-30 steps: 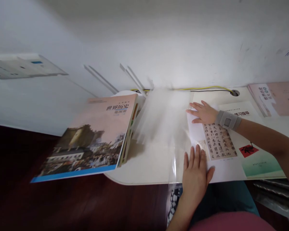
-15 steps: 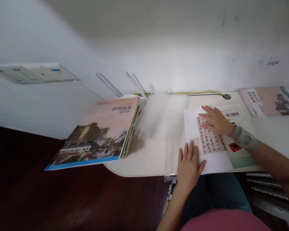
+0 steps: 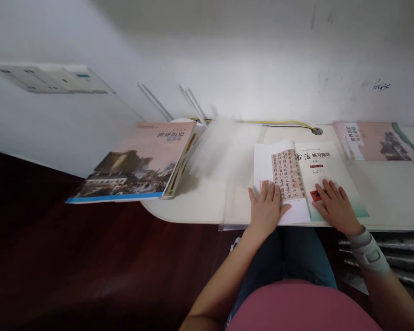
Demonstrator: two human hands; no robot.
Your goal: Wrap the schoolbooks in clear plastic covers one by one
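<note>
- So the booklet (image 3: 301, 177) is lying spread at the front edge of the bench (image 3: 189, 209), right in front of the person, probably there so both arms reach it without stretching
- Left hand (image 3: 266, 206) lies on the side with the calligraphy panel (image 3: 284, 172), fingers a bit apart, thumb out to the side, not gripping anything
- Right hand (image 3: 338, 209) rests on the green-and-white cover side, fingers spread loosely and partly over the red square (image 3: 315, 196), nothing pinched there either
- One palm per half looks like a way to keep the thing flat and stop it springing up or sliding, just my read tho; can't tell how hard either one is pressing
- Clear plastic sheets (image 3: 224, 151) sit left of the booklet, kinda blurry, with some plastic poking past the front edge, handy for the left side I guess
- Further left, a pile of books (image 3: 131, 165) has a corner hanging off the rounded end, so maybe it's shoved over to leave elbow room
- Another pink book (image 3: 381, 142) lies toward the wall on the right, well apart from the pile and out of the way of the right arm
</note>
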